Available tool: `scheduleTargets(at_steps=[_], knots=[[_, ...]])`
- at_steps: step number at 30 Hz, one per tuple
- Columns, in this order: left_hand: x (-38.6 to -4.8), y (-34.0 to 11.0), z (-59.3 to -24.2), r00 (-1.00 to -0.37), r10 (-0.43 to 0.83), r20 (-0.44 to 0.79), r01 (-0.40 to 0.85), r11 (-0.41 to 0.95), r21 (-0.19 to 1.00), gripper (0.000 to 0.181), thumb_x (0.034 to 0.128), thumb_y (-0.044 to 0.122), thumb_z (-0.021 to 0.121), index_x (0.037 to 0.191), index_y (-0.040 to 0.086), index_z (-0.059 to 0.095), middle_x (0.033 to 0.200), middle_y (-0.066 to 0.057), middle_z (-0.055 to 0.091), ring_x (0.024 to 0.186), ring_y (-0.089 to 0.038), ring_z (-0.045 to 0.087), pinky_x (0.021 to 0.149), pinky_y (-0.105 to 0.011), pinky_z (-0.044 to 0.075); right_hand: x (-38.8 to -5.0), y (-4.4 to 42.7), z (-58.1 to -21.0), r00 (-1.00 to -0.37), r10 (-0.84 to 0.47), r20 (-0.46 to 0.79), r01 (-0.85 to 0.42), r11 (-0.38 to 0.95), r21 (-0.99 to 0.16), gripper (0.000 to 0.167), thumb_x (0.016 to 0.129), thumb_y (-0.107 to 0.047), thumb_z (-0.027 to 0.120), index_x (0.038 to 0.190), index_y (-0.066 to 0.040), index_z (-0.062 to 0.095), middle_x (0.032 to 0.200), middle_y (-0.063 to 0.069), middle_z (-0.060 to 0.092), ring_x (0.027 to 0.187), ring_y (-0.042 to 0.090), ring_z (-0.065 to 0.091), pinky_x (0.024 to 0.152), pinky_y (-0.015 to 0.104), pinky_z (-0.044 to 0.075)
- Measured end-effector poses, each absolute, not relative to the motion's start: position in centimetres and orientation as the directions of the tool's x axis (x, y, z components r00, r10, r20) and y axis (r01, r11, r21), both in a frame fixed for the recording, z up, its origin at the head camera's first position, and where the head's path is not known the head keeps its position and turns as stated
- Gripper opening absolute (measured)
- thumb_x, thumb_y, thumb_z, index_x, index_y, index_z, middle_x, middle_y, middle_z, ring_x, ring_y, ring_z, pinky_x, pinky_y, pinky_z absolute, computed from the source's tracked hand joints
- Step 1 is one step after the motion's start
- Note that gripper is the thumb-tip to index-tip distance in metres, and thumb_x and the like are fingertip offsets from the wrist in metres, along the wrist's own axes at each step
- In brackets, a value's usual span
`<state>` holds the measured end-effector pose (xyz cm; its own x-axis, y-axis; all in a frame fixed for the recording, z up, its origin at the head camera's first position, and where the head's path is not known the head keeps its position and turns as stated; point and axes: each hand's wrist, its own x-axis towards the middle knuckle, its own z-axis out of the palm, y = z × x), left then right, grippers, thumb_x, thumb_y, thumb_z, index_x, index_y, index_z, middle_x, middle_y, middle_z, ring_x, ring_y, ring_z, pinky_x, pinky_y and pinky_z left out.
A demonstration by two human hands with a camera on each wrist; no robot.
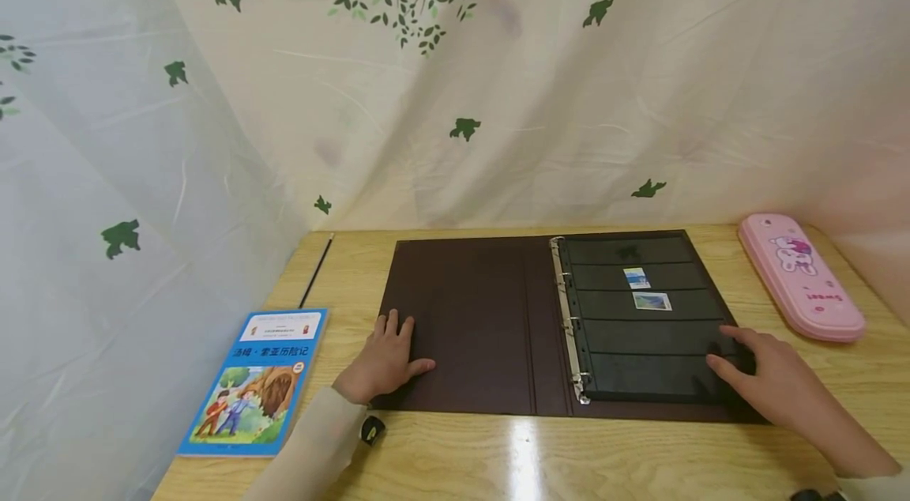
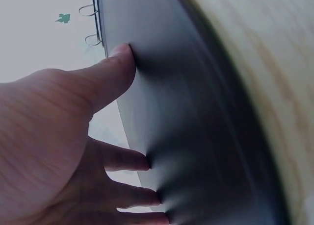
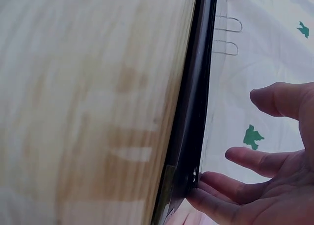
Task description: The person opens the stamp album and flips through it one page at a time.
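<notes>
One wood-grained desk [image 1: 441, 453] is carrying one smooth, dark binder [image 1: 462, 311], lying open by the desk's far edge. One glossy book [image 1: 249, 386] is resting at the left edge, one rounded pink case [image 1: 803, 280] near the far right corner. The left hand [image 1: 386, 359], fingers spread, is pressing the binder; the right hand [image 1: 771, 378], fingers parted (thumb clear), is touching its right edge. Two rectangular stamps [image 1: 637, 278] are showing inside.

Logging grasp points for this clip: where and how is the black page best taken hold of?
Probably pinch the black page by its free right edge, coming from the right, where the right hand is: it lies flat, and metal rings hold its left edge.
</notes>
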<state>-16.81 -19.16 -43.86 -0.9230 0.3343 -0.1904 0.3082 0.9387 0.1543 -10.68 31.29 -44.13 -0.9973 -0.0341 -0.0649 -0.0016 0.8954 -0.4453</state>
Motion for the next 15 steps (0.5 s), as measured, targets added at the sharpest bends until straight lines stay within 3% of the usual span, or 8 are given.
scheduleTargets(at_steps=[15], knots=[[-16.86, -19.08, -43.83, -0.925, 0.327, -0.196, 0.3, 0.941, 0.155, 0.081, 0.0899, 0.049, 0.058, 0.142, -0.008, 0.035, 0.146, -0.036, 0.02, 0.134, -0.051, 0.017, 0.104, -0.056, 0.025, -10.09, 30.65, -43.92, -0.998, -0.028, -0.059, 0.001, 0.893, -0.449, 0.076, 0.09, -0.049, 0.059, 0.132, 0.013, 0.041, 0.125, 0.046, 0.036, 0.111, 0.061, 0.034, 0.084, 0.07, 0.03]])
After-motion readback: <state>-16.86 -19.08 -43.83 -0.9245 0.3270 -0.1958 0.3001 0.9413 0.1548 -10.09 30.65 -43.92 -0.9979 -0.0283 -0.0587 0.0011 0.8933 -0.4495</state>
